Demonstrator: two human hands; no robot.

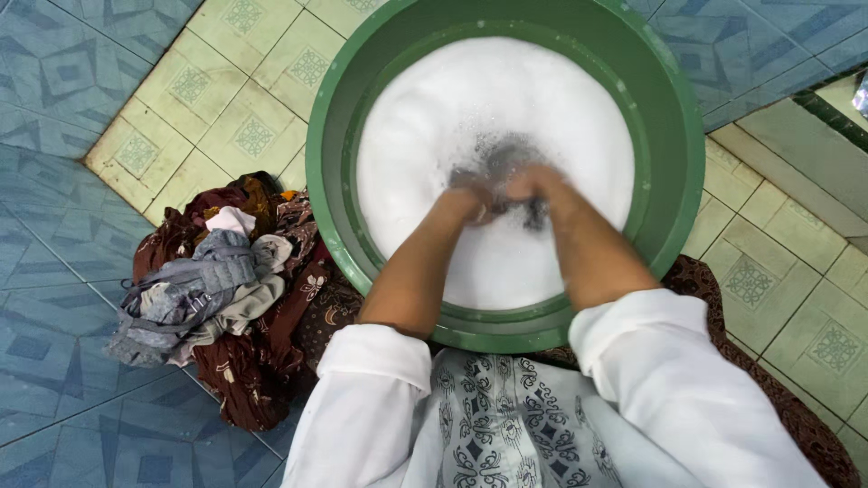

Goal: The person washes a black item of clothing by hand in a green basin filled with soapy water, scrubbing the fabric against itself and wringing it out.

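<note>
A large green plastic basin point(674, 136) sits on the tiled floor, filled with white soapy foam point(452, 99). My left hand point(470, 194) and my right hand point(532, 185) are together in the middle of the suds, both closed on a dark wet cloth point(506, 154) that shows through the foam. The hands are blurred and partly covered by lather. White sleeves are pushed up to my elbows.
A heap of dry clothes point(217, 289), brown, maroon and grey, lies on the floor left of the basin. The floor has blue tiles point(54, 81) and pale green tiles point(226, 99). A dark patterned fabric point(796, 416) lies under me at the right.
</note>
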